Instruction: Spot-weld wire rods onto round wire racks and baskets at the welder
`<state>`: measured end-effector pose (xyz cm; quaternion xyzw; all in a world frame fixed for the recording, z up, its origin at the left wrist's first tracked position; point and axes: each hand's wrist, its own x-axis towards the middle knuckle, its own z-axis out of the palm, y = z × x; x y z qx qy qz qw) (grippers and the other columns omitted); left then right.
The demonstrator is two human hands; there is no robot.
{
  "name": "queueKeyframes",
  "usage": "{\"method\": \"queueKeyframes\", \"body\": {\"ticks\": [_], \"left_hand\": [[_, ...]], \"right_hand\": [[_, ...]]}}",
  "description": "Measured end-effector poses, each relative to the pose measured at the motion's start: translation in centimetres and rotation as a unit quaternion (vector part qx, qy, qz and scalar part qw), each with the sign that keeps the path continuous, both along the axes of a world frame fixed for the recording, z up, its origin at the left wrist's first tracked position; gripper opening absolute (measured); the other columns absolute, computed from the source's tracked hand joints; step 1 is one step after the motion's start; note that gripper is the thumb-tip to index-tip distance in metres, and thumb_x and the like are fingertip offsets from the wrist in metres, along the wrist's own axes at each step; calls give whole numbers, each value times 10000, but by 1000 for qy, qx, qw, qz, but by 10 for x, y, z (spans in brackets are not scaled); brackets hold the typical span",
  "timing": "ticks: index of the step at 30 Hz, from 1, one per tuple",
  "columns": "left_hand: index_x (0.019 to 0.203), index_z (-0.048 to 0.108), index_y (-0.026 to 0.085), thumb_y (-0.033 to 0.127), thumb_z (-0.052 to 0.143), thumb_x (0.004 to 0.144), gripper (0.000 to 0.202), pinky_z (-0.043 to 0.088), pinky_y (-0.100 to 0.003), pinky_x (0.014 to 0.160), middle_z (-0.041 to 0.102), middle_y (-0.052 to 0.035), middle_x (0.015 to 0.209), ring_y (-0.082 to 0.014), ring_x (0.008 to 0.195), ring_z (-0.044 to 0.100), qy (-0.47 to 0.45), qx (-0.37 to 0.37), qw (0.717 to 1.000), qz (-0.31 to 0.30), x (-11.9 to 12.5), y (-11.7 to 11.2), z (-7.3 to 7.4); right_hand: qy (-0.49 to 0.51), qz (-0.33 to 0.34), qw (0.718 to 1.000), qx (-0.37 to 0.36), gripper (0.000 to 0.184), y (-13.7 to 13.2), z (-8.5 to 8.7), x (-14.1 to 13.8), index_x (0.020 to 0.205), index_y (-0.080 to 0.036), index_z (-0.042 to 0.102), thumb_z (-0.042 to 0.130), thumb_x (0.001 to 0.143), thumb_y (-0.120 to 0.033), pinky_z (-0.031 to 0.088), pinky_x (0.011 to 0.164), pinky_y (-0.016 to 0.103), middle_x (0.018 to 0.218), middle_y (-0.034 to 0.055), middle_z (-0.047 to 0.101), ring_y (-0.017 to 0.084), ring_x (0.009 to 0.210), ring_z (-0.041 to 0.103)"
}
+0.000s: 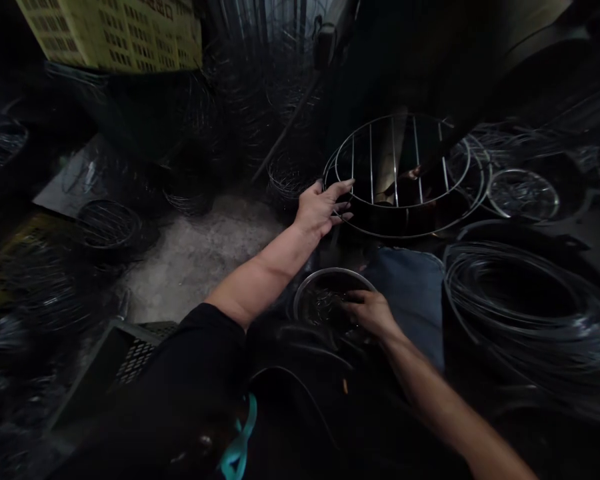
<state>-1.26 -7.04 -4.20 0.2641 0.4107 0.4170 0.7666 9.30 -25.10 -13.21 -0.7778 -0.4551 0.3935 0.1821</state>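
My left hand point(325, 207) grips the left edge of a round wire rack point(407, 205), its thumb and fingers around the rim. The rack has two wire rings, with straight parallel bars across the upper one. It sits at a machine part, where a small coppery tip point(414, 173) shows between the bars. Below it, my right hand point(373, 312) reaches into a round metal bowl point(300, 293) in front of my body. Its fingers are slightly apart over small shiny metal pieces point(325, 303) in the bowl; the fingertips are dim, and no held piece shows.
A large coil of wire point(460, 280) lies at the right, beside a blue-grey cloth-like sheet point(410, 280). At upper left, a yellow crate point(125, 40) stands above a dark container. A dark green crate point(95, 380) is at lower left. Several wire bundles surround the bare floor point(200, 247).
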Motion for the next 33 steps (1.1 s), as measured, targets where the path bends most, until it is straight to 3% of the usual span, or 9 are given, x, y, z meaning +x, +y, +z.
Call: {"method": "queueKeyframes", "body": {"ticks": [3,8,11,13,16,18,20,28,33], "left_hand": [[1060,542,217,294,859,635,536,500,-392,820,652,-19,882,-145,725,610,-8,-9,1000,2,1,1,-3],[1063,535,223,271,865,614,559,496,-399,828,642,-4,849,-153,740,610,-16,-18,1000,3,1,1,-3],[993,547,218,271,866,611,501,506,-381,805,637,-1,821,-144,718,601,-13,-21,1000,7,0,1,-1],[929,553,208,282,870,606,459,515,-371,790,634,0,805,-137,705,596,-10,-19,1000,4,0,1,0],[845,553,190,287,869,603,410,528,-384,773,628,-1,808,-131,677,597,-10,-11,1000,4,0,3,1],[815,551,185,282,864,601,391,536,-403,769,621,2,808,-132,661,603,-12,-8,1000,8,0,4,2],[803,554,183,288,865,595,388,543,-412,776,617,5,797,-134,662,607,-13,-7,1000,12,0,6,2],[789,578,179,303,887,555,407,574,-443,777,587,-12,785,-176,702,648,4,-34,999,40,3,14,-4],[784,580,179,295,873,576,377,583,-443,760,600,-30,815,-185,711,658,12,-22,999,33,2,17,-5]], "right_hand": [[127,-86,988,-22,308,-5,8,-3,921,-147,755,768,625,-230,496,426,249,554,-2,669,156,462,612],[307,-251,916,-64,400,-10,17,-9,854,-156,704,823,475,-202,374,316,199,446,-27,594,114,349,495],[309,-249,916,-69,380,-14,19,-5,813,-173,687,821,475,-279,328,305,208,429,-38,566,107,317,441],[259,-225,939,-32,378,-18,20,3,795,-174,689,816,492,-359,347,333,238,451,-29,572,122,338,454],[57,-196,970,133,333,-27,23,24,810,-183,704,725,616,-453,509,538,318,649,43,680,202,563,624],[-96,-170,954,230,287,-34,23,39,805,-196,702,608,714,-451,544,735,371,794,90,716,251,765,677],[-164,-138,942,259,267,-40,22,53,773,-207,688,543,741,-429,530,811,387,823,107,718,263,833,673],[29,-210,965,153,330,-41,21,80,720,-205,628,717,625,-508,409,477,268,545,-30,540,138,487,471],[146,-218,955,135,404,-38,26,86,724,-207,592,786,556,-519,407,441,250,585,-42,546,117,471,466]]}}
